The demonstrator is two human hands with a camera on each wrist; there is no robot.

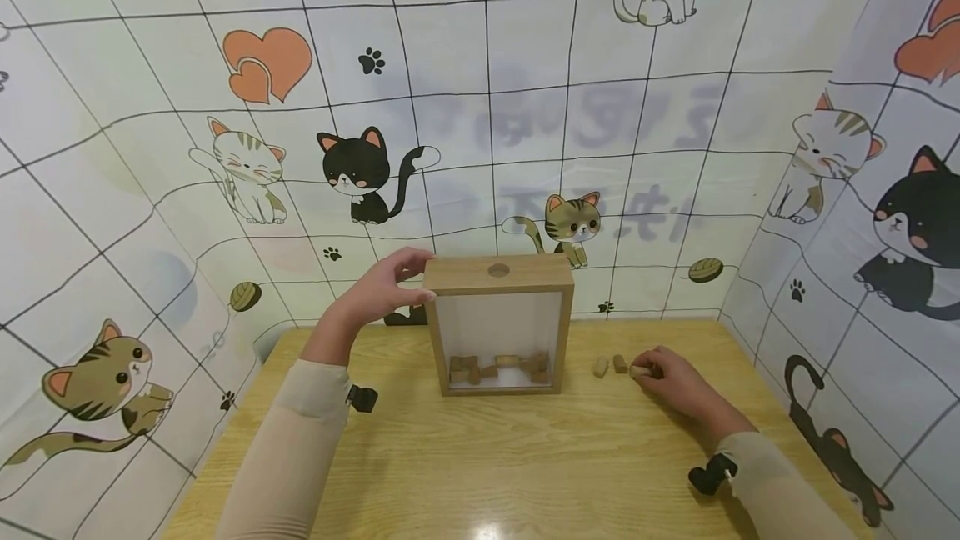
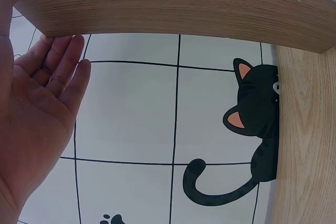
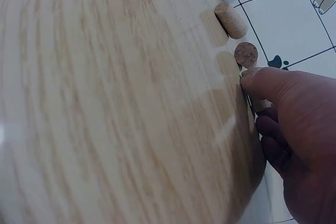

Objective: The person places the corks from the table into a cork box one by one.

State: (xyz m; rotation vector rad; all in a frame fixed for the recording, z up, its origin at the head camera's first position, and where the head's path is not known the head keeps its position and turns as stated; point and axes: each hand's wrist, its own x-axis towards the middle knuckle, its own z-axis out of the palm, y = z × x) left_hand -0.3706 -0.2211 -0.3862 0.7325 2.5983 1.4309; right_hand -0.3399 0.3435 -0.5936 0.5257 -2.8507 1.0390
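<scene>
A shallow wooden box (image 1: 465, 276) with a clear front and a round hole (image 1: 498, 271) in its top stands upright on the table. Several corks (image 1: 508, 361) lie along its bottom inside. My left hand (image 1: 384, 283) grips the box's upper left corner, thumb at the front edge and fingers behind; in the left wrist view the fingers touch the wooden side. To the right of the box, my right hand (image 1: 681, 386) pinches a cork (image 3: 252, 71) between thumb and fingers, low at the tabletop. Two loose corks, one lying (image 3: 231, 20) and one showing its round end (image 3: 245, 53), are beside it.
The wood-grain table (image 1: 480, 457) meets a cat-printed cloth wall (image 1: 480, 140) close behind the box. The same printed cloth rises at the left and right sides. Dark wrist cameras (image 1: 363, 398) sit on both forearms.
</scene>
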